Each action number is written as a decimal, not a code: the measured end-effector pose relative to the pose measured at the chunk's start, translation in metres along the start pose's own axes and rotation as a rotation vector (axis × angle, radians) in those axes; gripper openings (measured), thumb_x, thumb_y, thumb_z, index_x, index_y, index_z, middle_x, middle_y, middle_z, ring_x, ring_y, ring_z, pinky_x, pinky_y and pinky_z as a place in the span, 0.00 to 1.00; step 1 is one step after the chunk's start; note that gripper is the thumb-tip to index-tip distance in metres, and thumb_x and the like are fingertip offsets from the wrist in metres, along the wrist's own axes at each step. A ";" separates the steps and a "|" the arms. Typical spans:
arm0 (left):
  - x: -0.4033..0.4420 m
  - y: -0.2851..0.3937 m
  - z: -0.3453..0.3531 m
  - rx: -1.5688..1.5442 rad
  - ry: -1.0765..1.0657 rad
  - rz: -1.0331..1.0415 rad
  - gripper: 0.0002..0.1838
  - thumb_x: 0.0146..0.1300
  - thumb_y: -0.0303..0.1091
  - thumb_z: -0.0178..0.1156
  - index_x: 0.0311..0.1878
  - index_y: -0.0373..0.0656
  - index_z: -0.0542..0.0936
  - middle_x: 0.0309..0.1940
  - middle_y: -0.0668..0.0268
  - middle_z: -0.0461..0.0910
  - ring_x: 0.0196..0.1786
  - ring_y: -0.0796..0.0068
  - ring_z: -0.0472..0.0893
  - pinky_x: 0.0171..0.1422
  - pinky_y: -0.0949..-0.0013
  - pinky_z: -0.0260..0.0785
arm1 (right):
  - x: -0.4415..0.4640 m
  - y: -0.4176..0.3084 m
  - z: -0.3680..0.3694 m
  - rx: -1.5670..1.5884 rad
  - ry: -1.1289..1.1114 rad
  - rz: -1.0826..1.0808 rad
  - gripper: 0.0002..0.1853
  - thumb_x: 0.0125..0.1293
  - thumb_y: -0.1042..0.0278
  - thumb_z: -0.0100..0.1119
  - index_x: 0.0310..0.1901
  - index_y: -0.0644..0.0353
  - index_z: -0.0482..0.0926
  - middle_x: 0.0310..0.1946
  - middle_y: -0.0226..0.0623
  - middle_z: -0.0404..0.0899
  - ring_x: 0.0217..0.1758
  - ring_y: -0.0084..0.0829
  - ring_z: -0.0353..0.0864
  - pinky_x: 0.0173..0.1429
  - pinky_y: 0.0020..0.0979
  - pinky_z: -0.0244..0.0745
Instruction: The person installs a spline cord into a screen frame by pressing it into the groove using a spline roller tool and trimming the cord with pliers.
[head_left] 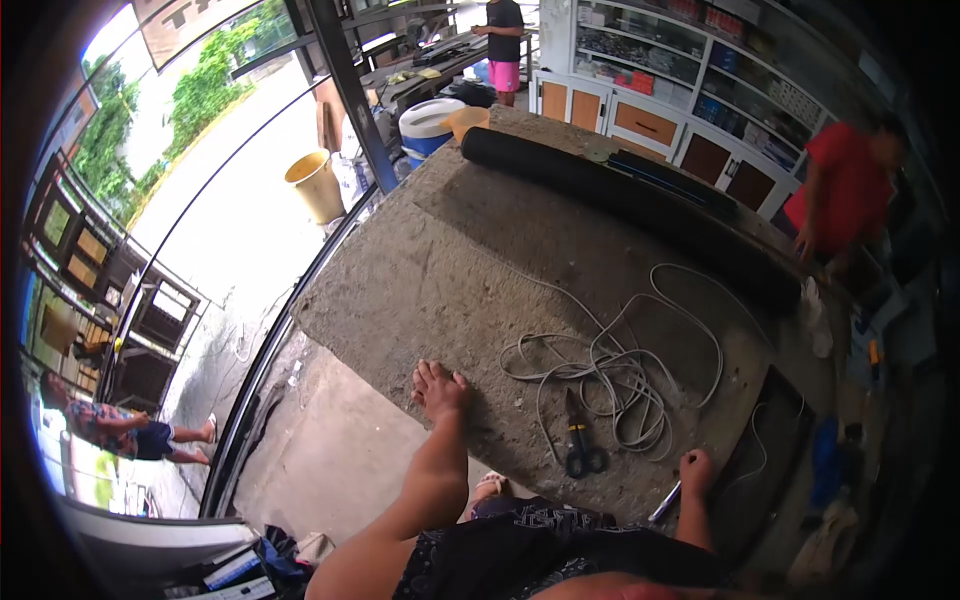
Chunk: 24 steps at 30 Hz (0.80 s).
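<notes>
My left hand [440, 392] rests on the near edge of the rough, worn tabletop [390, 300], its fingers lying apart and nothing in them. Closed into a fist, my right hand [696, 470] is at the table's near right side, around a slim, silvery stick-like tool [665, 502] whose kind I cannot make out. Between the two hands lies a pair of scissors [582, 450] with dark handles and yellow bands. Beyond the scissors, a loose tangle of pale cord [640, 385] spreads over the tabletop.
A long black roll [620, 210] lies along the table's far side. Near its left end is an orange funnel-like container [470, 120]; a blue-and-white cooler [428, 125] and yellow bucket [315, 187] stand beyond. People are at right [845, 190], back [503, 45] and left [120, 425].
</notes>
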<state>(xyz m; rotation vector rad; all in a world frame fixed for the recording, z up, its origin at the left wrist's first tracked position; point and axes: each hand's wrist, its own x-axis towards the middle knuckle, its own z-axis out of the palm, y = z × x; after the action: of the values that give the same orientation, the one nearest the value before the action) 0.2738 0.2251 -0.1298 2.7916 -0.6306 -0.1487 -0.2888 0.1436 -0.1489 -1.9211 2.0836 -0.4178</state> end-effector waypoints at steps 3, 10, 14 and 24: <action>-0.002 -0.011 0.019 -0.012 0.049 0.071 0.34 0.62 0.50 0.56 0.69 0.47 0.67 0.78 0.60 0.56 0.81 0.59 0.52 0.78 0.45 0.45 | -0.001 0.010 0.007 0.151 0.276 -0.007 0.09 0.54 0.68 0.69 0.33 0.64 0.83 0.31 0.47 0.85 0.35 0.45 0.85 0.46 0.40 0.80; 0.007 -0.024 0.002 -0.116 0.043 0.196 0.32 0.63 0.51 0.57 0.66 0.44 0.69 0.74 0.50 0.60 0.76 0.49 0.57 0.73 0.44 0.52 | 0.007 -0.041 -0.020 0.582 0.420 0.233 0.09 0.64 0.73 0.64 0.45 0.64 0.83 0.38 0.40 0.86 0.43 0.29 0.84 0.54 0.30 0.78; 0.052 -0.059 -0.028 -0.128 -0.148 0.377 0.27 0.62 0.52 0.58 0.59 0.44 0.73 0.63 0.55 0.70 0.70 0.52 0.64 0.69 0.46 0.56 | -0.012 -0.029 0.018 0.836 0.256 0.197 0.26 0.65 0.64 0.67 0.61 0.69 0.72 0.57 0.48 0.78 0.60 0.36 0.78 0.66 0.36 0.71; 0.078 -0.085 -0.025 -0.107 -0.050 0.527 0.20 0.63 0.47 0.57 0.55 0.49 0.75 0.62 0.60 0.72 0.70 0.56 0.65 0.71 0.48 0.54 | -0.123 -0.021 0.076 0.167 0.459 0.145 0.40 0.68 0.63 0.62 0.76 0.67 0.54 0.72 0.58 0.63 0.76 0.52 0.62 0.79 0.43 0.55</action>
<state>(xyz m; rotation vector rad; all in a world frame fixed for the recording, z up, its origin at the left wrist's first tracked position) 0.3825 0.2712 -0.1331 2.4287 -1.2967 -0.1376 -0.2299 0.2628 -0.2096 -1.6807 2.3483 -1.0449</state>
